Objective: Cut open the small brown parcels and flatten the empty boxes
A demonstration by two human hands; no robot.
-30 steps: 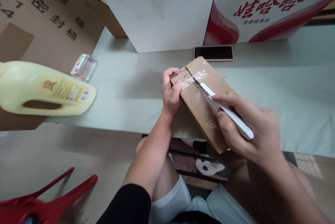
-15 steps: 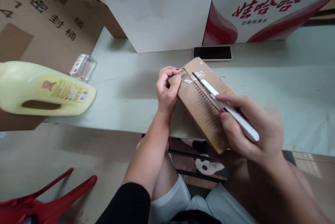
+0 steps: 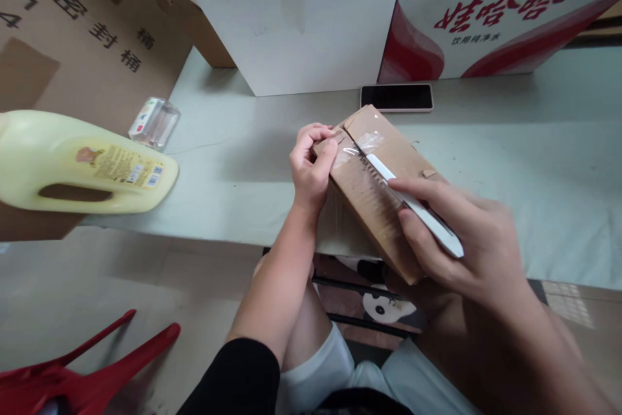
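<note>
A small brown cardboard box point(image 3: 364, 201) with clear tape at its far end lies tilted at the table's front edge, partly overhanging it. My left hand point(image 3: 313, 159) is wrapped round the box's far left corner, thumb on top. In my right hand point(image 3: 461, 227) is a white utility knife point(image 3: 427, 214), its front end lying along the seam in the middle of the box. Its blade does not show; it seems to be down in the seam. Ragged, toothed cardboard runs beside the seam.
Behind the box lies a phone point(image 3: 396, 98), before a white carton point(image 3: 301, 26) and a red-and-white carton point(image 3: 486, 26). At left are a pale yellow jug point(image 3: 97, 162), a small clear container point(image 3: 154, 122) and a large brown carton point(image 3: 97, 33). A red stool point(image 3: 97, 370) stands below.
My right hand has brought the knife a little down and left toward me. The blade, visible above the tape before, is now hidden at the seam. My left hand keeps its hold.
</note>
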